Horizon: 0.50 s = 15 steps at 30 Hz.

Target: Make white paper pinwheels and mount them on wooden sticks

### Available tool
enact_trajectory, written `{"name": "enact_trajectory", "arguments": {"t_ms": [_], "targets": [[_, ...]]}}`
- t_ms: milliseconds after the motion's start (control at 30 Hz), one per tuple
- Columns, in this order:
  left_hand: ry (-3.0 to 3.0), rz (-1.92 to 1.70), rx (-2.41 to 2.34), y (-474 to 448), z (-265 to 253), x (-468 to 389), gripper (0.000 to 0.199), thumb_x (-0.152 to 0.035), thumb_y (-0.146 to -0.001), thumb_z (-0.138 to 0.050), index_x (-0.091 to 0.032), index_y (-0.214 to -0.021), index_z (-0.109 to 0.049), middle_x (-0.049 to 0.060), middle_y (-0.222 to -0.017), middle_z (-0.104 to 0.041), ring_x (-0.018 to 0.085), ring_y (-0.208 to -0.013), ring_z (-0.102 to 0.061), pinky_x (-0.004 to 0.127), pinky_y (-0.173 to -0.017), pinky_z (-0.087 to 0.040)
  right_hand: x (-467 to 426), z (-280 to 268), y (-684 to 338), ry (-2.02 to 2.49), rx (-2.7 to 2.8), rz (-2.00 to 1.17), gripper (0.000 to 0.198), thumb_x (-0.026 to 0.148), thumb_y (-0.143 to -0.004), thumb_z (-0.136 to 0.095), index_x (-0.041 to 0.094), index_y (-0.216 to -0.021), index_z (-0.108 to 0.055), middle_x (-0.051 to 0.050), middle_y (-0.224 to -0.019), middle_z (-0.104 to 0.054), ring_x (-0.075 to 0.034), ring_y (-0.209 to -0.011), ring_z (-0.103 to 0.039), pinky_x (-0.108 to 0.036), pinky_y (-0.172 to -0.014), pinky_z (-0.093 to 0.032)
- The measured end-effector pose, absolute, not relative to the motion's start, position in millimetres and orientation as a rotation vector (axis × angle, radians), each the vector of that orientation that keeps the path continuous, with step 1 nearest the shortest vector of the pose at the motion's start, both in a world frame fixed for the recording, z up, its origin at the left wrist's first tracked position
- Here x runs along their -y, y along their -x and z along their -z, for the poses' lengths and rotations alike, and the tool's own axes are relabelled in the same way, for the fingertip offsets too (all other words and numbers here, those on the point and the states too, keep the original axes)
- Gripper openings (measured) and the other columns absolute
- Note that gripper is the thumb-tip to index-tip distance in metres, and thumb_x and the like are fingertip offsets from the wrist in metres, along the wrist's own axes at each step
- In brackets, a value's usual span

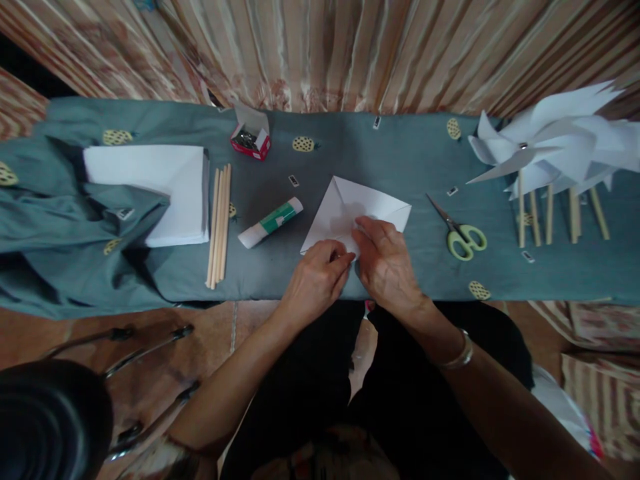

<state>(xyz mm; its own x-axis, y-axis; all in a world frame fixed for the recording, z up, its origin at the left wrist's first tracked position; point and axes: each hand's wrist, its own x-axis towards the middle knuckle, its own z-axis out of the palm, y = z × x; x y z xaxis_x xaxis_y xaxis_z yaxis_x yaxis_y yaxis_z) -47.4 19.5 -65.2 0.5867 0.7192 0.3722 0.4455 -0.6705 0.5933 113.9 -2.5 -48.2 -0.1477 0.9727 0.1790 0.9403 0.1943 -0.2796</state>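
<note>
A white square of paper with crease lines lies turned at an angle on the cloth in front of me. My left hand pinches its near edge between thumb and forefinger. Over the paper's right part rests my right hand, its fingers bent and touching the sheet; whether it grips any of it is hidden. A glue stick with a green label lies to the left of the paper. To the right are scissors with light green handles, their blades pointing away and left.
Left are thin wooden sticks, a stack of white paper partly under bunched cloth, and a small open red box of metal bits. White paper pinwheels on sticks lie at right. A striped curtain hangs behind; a black stool stands lower left.
</note>
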Motion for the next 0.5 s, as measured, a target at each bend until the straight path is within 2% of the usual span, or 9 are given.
{"name": "enact_trajectory", "arguments": {"t_ms": [200, 500], "targets": [[-2.393, -0.850, -0.921, 47, 66, -20, 0.020, -0.015, -0.094, -0.053, -0.010, -0.106, -0.067, 0.012, -0.103, -0.064, 0.020, -0.094, -0.061, 0.035, -0.083, -0.057, 1, 54, -113, 1.769, 2.152, -0.066, 0.035, 0.006, -0.088, -0.042, 0.016, -0.113, -0.064, -0.014, -0.132, -0.061, -0.030, -0.122, -0.051, -0.046, -0.096, -0.047], [-2.416, -0.869, -0.925, 47, 67, -21, 0.018, -0.016, -0.094, -0.053, -0.012, -0.103, -0.068, 0.011, -0.100, -0.064, 0.019, -0.091, -0.061, 0.034, -0.081, -0.057, 6, 51, -126, 1.596, 1.922, -0.230, 0.044, 0.008, -0.086, -0.040, 0.021, -0.121, -0.063, -0.011, -0.132, -0.058, -0.028, -0.124, -0.051, -0.051, -0.106, -0.045]]}}
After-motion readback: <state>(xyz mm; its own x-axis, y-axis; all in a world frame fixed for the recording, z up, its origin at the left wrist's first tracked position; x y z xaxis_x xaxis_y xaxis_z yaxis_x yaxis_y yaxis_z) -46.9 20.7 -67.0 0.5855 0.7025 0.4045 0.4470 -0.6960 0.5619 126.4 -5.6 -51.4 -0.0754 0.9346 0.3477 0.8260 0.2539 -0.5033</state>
